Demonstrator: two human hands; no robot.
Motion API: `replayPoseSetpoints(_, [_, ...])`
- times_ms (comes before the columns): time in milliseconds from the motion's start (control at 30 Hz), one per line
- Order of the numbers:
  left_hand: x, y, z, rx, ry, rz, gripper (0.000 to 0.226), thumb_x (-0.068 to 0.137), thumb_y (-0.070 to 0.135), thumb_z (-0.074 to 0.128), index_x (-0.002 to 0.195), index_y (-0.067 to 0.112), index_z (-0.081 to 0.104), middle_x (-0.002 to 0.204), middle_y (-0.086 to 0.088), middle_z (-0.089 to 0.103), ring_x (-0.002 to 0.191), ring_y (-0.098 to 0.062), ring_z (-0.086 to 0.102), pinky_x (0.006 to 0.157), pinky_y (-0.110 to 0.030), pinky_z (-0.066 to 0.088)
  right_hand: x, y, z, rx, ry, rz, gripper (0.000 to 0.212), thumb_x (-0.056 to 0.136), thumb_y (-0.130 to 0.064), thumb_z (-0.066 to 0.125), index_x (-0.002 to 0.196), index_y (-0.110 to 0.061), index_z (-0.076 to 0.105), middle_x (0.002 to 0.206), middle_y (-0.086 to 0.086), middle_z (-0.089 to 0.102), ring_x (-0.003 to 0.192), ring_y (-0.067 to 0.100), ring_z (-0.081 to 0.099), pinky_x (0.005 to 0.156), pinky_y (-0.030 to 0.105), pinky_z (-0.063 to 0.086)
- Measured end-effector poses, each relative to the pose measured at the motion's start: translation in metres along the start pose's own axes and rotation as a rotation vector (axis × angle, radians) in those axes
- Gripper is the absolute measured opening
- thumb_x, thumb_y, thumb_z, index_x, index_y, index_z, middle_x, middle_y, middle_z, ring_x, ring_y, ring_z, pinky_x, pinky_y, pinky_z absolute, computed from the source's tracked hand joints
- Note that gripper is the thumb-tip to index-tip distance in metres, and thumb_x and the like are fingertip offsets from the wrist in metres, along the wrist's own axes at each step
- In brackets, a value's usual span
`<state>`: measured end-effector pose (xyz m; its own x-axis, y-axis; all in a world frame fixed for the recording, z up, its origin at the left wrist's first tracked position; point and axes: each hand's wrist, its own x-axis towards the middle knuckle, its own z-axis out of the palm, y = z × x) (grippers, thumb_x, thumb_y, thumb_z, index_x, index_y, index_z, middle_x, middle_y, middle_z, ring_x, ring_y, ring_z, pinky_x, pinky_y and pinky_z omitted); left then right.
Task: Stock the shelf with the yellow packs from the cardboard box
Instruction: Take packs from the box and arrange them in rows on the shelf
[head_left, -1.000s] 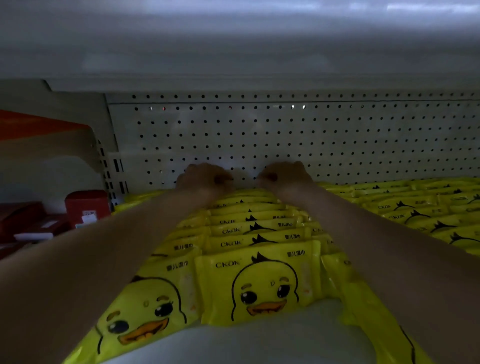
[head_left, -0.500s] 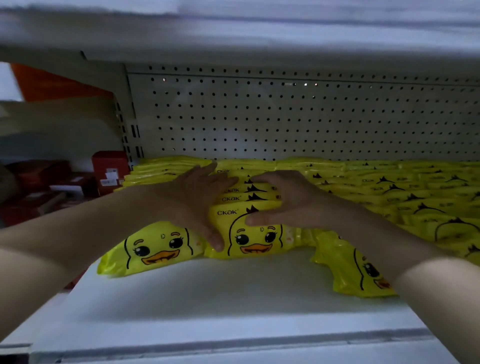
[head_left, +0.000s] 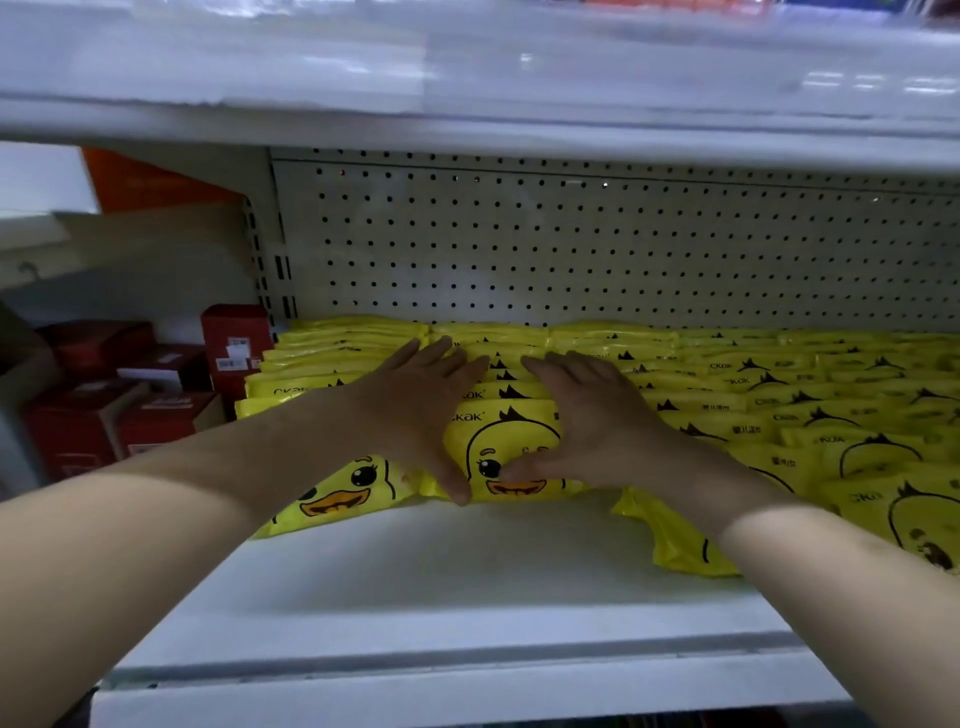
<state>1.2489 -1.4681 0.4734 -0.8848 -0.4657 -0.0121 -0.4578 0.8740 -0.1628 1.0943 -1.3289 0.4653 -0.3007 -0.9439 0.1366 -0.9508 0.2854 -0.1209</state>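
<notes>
Yellow duck-face packs (head_left: 779, 400) lie in overlapping rows across the white shelf (head_left: 441, 582), reaching back to the pegboard. My left hand (head_left: 415, 410) and my right hand (head_left: 587, 415) rest flat on the middle row, fingers spread. Their thumbs frame the front pack (head_left: 511, 441) of that row, left thumb at its left edge and right thumb across its duck face. Neither hand closes around a pack. The cardboard box is out of view.
A perforated back panel (head_left: 571, 249) closes the shelf behind. The upper shelf (head_left: 467, 78) hangs low overhead. Red boxes (head_left: 228, 348) stand in the neighbouring bay on the left. A bare strip of shelf runs along the front lip (head_left: 467, 670).
My hands have come forward from the back of the middle row to its front pack. The view has pulled back, so the shelf's front edge shows.
</notes>
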Motion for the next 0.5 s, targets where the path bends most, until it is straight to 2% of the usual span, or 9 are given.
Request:
replayPoseSetpoints(133, [0.004,0.001,0.007,0.022,0.073,-0.013,0.142,0.053,0.071,0.078,0.154,0.024,-0.009,0.164,-0.001,-0.002,0.149,-0.019,-0.013,0.119,-0.04,-0.011,0.004,-0.003,0.011,-0.056,0.055,-0.007,0.123,0.061,-0.081,0.067,0.157,-0.033,0.006,0.164,-0.003,0.009,0.151,0.019,0.003,0.122,0.041,-0.003])
replayPoseSetpoints(367, [-0.009,0.006,0.015,0.026,0.166,-0.019,0.148,0.053,0.075,0.075,0.152,0.019,-0.019,0.164,-0.003,-0.003,0.149,-0.02,-0.016,0.121,-0.041,-0.011,0.001,-0.012,0.018,-0.116,0.107,-0.006,0.129,0.057,-0.083,0.068,0.156,-0.031,0.004,0.164,-0.003,0.007,0.151,0.018,-0.002,0.122,0.044,-0.006])
replayPoseSetpoints(500, [-0.029,0.01,0.012,-0.034,0.252,-0.025,0.143,0.057,0.071,0.076,0.153,0.019,-0.017,0.164,-0.002,-0.002,0.149,-0.018,-0.016,0.121,-0.04,-0.009,-0.004,-0.021,0.016,-0.174,0.147,0.013,0.128,0.059,-0.084,0.065,0.156,-0.028,0.003,0.165,0.001,0.008,0.152,0.02,-0.004,0.121,0.048,-0.009])
